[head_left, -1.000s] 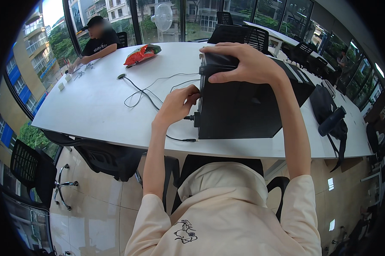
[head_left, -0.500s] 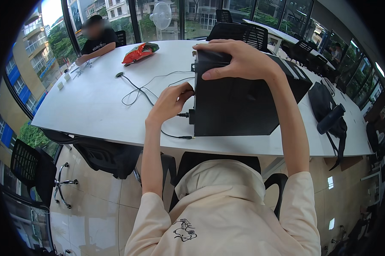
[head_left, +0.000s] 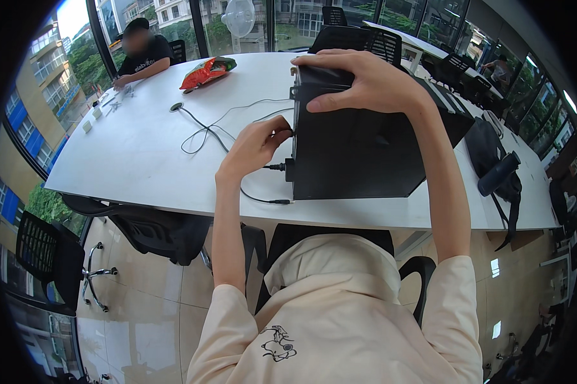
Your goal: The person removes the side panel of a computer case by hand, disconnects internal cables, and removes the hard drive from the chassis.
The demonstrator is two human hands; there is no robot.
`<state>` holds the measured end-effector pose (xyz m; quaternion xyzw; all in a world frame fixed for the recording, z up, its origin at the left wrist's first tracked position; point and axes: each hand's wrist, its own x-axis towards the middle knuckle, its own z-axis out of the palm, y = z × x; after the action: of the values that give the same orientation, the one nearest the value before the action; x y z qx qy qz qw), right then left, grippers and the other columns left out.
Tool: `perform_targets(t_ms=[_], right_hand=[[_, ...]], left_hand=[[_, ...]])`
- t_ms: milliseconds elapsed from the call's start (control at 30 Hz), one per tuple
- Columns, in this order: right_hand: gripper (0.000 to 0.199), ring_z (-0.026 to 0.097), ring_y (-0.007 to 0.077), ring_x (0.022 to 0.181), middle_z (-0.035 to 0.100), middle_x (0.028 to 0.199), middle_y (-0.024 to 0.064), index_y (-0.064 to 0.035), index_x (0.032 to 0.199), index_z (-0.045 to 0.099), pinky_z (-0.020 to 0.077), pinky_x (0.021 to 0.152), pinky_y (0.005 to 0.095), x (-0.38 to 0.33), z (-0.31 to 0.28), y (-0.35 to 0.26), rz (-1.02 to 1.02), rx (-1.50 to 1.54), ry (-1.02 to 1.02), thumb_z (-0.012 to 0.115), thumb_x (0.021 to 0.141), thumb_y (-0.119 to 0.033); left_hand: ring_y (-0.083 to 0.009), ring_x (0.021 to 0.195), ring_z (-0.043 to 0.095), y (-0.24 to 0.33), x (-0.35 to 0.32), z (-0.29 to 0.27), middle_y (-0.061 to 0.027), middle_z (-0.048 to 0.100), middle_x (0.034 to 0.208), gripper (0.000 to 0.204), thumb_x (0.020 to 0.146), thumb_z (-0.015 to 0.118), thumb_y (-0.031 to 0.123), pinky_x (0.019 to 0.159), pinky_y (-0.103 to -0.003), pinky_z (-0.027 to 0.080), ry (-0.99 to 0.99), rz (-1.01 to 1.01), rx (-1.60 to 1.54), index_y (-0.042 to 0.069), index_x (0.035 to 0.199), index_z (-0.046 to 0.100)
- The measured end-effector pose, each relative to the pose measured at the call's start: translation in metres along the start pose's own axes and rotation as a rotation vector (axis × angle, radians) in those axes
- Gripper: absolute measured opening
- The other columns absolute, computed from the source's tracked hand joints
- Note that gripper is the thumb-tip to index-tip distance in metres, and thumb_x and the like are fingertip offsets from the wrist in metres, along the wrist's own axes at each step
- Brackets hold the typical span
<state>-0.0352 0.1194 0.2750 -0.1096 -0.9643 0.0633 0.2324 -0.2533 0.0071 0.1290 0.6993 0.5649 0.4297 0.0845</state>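
Note:
A black computer case stands on the white table in front of me. My right hand grips its upper edge, fingers over the top and thumb against the near side. At the case's left side, my left hand is closed in a pinch against the panel; what its fingertips hold is hidden. Just below them, a black power plug sits in a socket on that side. Thin cables run to the panel behind my left hand. Near the table's front edge lies a loose cable end.
A red and green snack bag lies further back, near a round cable grommet. Another person sits at the far left. To the right are a black bag and a dark bottle. Office chairs stand by the table.
The case's lower edge and both hands appear slightly higher and further right in the picture. My left hand stays pinched at the panel, and my right hand keeps its hold on the case.

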Motion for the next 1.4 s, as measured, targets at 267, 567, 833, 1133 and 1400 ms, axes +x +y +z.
perform_targets(t_ms=[267,567,833,1133,1400], right_hand=[[0.087,0.068,0.0349,0.119,0.07,0.132,0.0185,-0.0163,0.139,0.069,0.0519,0.104,0.0395,-0.001,0.0,-0.002,0.049,-0.049,-0.015,0.082,0.072,-0.07],[0.085,0.065,0.0353,0.12,0.061,0.141,0.0164,-0.0249,0.14,0.069,0.0544,0.103,0.0416,-0.004,0.002,0.0,0.024,-0.153,0.059,0.084,0.069,-0.07],[0.086,0.067,0.0366,0.114,0.065,0.131,0.0165,-0.0238,0.137,0.071,0.0546,0.099,0.0417,-0.003,0.0,0.001,0.05,-0.107,0.04,0.082,0.068,-0.074],[0.082,0.059,0.033,0.124,0.062,0.133,0.0136,-0.0242,0.135,0.072,0.0507,0.106,0.0431,-0.006,0.003,-0.002,0.009,-0.171,0.107,0.081,0.07,-0.073],[0.078,0.06,0.0313,0.124,0.061,0.134,0.0117,-0.021,0.13,0.075,0.0508,0.107,0.0434,-0.009,0.001,-0.006,0.016,-0.167,0.151,0.084,0.069,-0.069]], left_hand=[[-0.0384,0.078,0.064,0.0,-0.003,0.004,-0.0189,0.072,0.089,0.011,0.098,0.063,0.009,0.071,-0.043,0.049,0.063,0.054,0.085,-0.001,0.102,0.067],[-0.0378,0.079,0.067,0.0,0.001,0.002,-0.0183,0.074,0.092,0.011,0.098,0.063,0.01,0.073,-0.044,0.05,0.018,-0.003,-0.02,0.001,0.102,0.068],[-0.0393,0.077,0.066,0.002,-0.002,0.0,-0.0193,0.072,0.087,0.011,0.097,0.063,0.01,0.07,-0.044,0.049,0.035,0.02,0.054,0.0,0.1,0.069],[-0.0379,0.074,0.065,0.005,-0.007,0.002,-0.0195,0.073,0.087,0.011,0.096,0.063,0.008,0.068,-0.042,0.048,0.084,0.045,0.146,0.001,0.101,0.07],[-0.0304,0.077,0.062,-0.007,-0.004,0.004,-0.0162,0.073,0.092,0.012,0.095,0.061,0.004,0.072,-0.039,0.048,0.058,0.019,0.011,0.0,0.104,0.068]])
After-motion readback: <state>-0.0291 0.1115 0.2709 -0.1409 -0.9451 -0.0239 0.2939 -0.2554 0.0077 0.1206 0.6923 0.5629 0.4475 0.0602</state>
